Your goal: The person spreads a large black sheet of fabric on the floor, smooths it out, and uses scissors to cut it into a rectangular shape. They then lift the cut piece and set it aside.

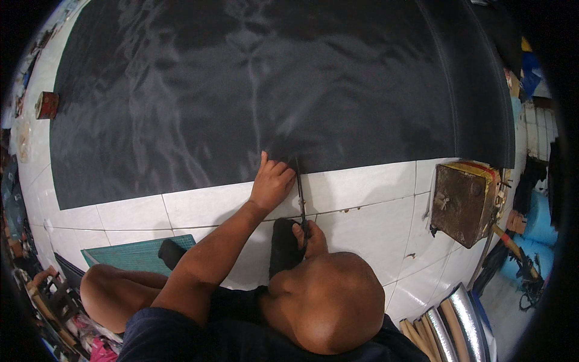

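Observation:
A wide sheet of black fabric (338, 96) lies spread over the tiled floor ahead of me, faintly creased, with stitched seam lines near its right side. At its near edge my left hand (274, 183) has its fingers curled closed on the cloth, the thumb pointing away from me. Just right of it, long dark scissors (301, 190) stretch from my right hand to the fabric's edge, their tip over or in the cloth; I cannot tell which. My right hand (315, 239) is closed around the scissor handles, partly hidden behind my raised knee.
A green cutting mat (126, 256) lies under my left foot. At the right stands a worn brown box (461, 199), beside light-blue rolls (538, 220). Silver and brown rolls (464, 320) lean at lower right. A small red tin (46, 105) sits by the fabric's left edge.

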{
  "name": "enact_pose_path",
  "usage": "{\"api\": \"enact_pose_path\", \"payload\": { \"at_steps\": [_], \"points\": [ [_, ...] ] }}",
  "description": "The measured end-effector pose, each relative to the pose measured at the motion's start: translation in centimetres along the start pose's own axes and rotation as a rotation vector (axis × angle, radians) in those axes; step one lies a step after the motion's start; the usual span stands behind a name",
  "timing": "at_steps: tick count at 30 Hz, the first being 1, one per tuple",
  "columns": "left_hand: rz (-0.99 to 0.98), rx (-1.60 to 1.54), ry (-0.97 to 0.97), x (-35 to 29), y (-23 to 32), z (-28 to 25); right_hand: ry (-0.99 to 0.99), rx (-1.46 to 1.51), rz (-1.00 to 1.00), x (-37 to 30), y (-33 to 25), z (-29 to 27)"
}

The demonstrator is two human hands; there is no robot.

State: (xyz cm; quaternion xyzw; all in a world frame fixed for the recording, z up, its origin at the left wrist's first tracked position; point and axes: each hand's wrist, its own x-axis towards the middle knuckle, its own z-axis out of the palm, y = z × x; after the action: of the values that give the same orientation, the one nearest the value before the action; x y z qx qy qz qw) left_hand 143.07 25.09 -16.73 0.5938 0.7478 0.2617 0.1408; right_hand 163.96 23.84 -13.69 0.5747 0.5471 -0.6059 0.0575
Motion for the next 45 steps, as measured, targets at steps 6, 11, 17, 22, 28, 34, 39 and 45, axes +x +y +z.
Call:
{"api": "enact_pose_path", "payload": {
  "at_steps": [6,11,17,22,28,34,39,45],
  "points": [
    [0.002,-0.038,0.008,-0.1,-0.1,-0.4,0.020,0.002,-0.023,0.2,0.6,0.3],
    [-0.006,-0.096,-0.011,-0.2,-0.4,-0.4,0.029,0.010,-0.078,1.2,0.8,0.7],
    [-0.019,-0.168,0.010,-0.2,-0.4,-0.8,-0.029,0.017,-0.059,2.9,-2.0,-0.3],
    [-0.038,-0.163,-0.008,-0.2,-0.2,-0.7,-0.031,0.012,-0.029,2.9,-1.7,0.0],
    [-0.051,-0.222,0.000,-0.5,-0.8,-1.0,-0.010,0.078,-0.202,4.8,-3.9,-0.2],
    [-0.042,-0.230,-0.049,-0.3,-0.9,-0.8,0.030,-0.017,-0.192,5.1,-3.4,0.4],
    [-0.057,-0.246,-0.082,-0.6,-1.3,-1.2,0.008,0.046,-0.153,6.7,-5.5,0.5],
    [-0.067,-0.240,-0.195,-0.3,-1.3,-1.8,0.028,-0.045,-0.173,7.2,-7.1,0.2]
  ]
}}
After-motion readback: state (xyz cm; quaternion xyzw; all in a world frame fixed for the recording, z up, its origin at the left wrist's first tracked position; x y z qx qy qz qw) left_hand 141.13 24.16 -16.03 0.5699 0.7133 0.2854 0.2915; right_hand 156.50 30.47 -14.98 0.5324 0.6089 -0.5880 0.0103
